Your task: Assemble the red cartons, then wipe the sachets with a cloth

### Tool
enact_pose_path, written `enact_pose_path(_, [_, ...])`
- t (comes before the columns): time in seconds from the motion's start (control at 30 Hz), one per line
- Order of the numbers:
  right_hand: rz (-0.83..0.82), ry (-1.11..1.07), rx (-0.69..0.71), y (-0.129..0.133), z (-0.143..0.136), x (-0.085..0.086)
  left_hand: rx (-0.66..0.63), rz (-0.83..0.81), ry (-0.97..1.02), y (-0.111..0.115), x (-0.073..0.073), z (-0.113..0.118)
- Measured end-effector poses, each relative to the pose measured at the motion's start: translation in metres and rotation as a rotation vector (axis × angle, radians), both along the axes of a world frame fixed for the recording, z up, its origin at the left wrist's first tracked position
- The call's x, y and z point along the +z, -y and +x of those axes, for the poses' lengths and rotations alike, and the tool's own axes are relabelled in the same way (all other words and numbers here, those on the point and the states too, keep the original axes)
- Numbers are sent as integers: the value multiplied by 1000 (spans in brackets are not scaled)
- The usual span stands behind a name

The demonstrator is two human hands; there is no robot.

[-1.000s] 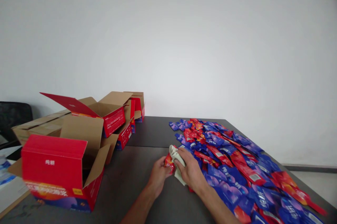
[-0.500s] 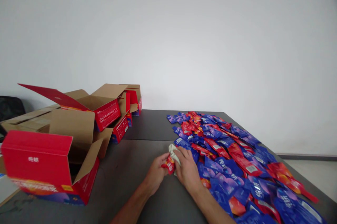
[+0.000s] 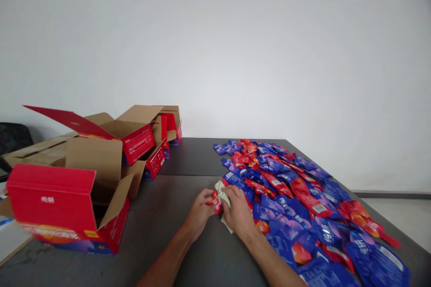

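Observation:
Over the middle of the dark table [image 3: 188, 188], my two hands meet around a small red pouch. My left hand [image 3: 198, 215] pinches one end of the red pouch [image 3: 216, 204], which has white print on its face. A pale cloth [image 3: 220, 192] is bunched in my right hand [image 3: 238, 211] and pressed against the pouch. Part of the cloth hangs below my right fingers. Just to the right of that hand starts a wide pile of blue and red pouches [image 3: 286, 206].
On the left stands an open red carton [image 3: 50, 192] with its flaps up. Behind it are another open red carton [image 3: 138, 143] and more boxes toward the wall. A plain brown box [image 3: 40, 156] and a black chair [image 3: 15, 136] are at the far left.
Both hands stay at about the same place. The pouch has turned a little in my fingers, and the cloth now wraps more across it. The view has shifted slightly.

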State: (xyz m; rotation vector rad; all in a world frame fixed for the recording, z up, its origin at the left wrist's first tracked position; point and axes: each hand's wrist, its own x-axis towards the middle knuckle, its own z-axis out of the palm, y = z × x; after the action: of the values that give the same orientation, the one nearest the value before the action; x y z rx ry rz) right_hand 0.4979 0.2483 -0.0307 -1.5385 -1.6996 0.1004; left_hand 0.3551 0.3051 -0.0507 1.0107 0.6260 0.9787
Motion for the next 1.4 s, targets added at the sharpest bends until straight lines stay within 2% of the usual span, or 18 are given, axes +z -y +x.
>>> enact_pose_path(0.17, [-46,-37,-48,-3,18,-6,22,62,-99,-7,4,-5])
enact_pose_path(0.3, [-81,-26,-43,-2,16,-9,272,106,-156,-15,2,-9])
enact_pose_path(0.37, [-85,-32,-58,-2,13,-10,308,94,-108,-16,3,-10])
enact_pose_path(0.5, [-118,-67,-68,0,8,-7,269,34,11,-15,10,-9])
enact_pose_path(0.67, [-110,-309,-143,1,6,9,361,-85,149,-21,13,-15])
enact_pose_path(0.77, [-70,-450,-180,0,10,17,351,-185,266,-25,13,-18])
enact_pose_path(0.83, [-80,-504,-129,1,10,20,305,-235,310,-24,14,-17])
enact_pose_path(0.93, [-149,-527,48,4,0,19,222,-243,326,-17,16,-8])
enact_pose_path(1.03, [-150,-494,161,9,-18,14,260,-205,279,-8,16,3])
enact_pose_path(1.13, [-93,-439,138,12,-31,10,381,-167,245,-4,11,11])
enact_pose_path(1.2, [-58,-403,144,13,-35,9,413,-138,224,-5,7,13])
enact_pose_path(1.33, [3,-366,179,12,-35,6,377,-115,157,-6,3,12])
enact_pose_path(1.4, [22,-358,131,11,-31,5,306,-133,149,-2,7,10])
